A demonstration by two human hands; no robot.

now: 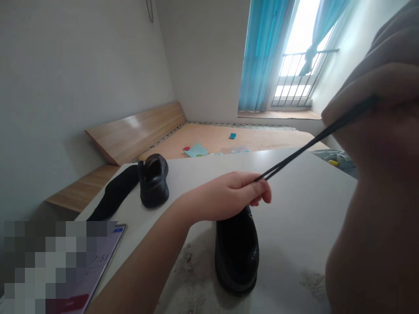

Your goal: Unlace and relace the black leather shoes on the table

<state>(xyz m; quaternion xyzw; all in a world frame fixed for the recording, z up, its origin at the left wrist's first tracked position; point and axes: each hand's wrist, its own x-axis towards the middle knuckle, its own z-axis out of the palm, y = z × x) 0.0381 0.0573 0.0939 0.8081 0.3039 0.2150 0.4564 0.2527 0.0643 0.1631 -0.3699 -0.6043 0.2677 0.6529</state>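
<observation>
A black shoelace (294, 152), two thin strands side by side, stretches taut from my left hand up to my right hand. My left hand (234, 192) pinches its lower end between thumb and fingers, above the front part of a black shoe (237, 257). That shoe stands on the white table with its opening towards me; my hand covers its toe and lacing, so I cannot tell whether the lace is threaded there. Close to the camera at the upper right, my right hand (379, 87) is closed around the lace's other end, large and partly out of frame.
Another black shoe (154, 181) stands at the table's far left, beside a long flat black thing (118, 189), perhaps a sock. A phone (94, 266) lies at the lower left, partly pixelated. Beyond the white table (294, 209) is a bed (216, 139) with a few small items.
</observation>
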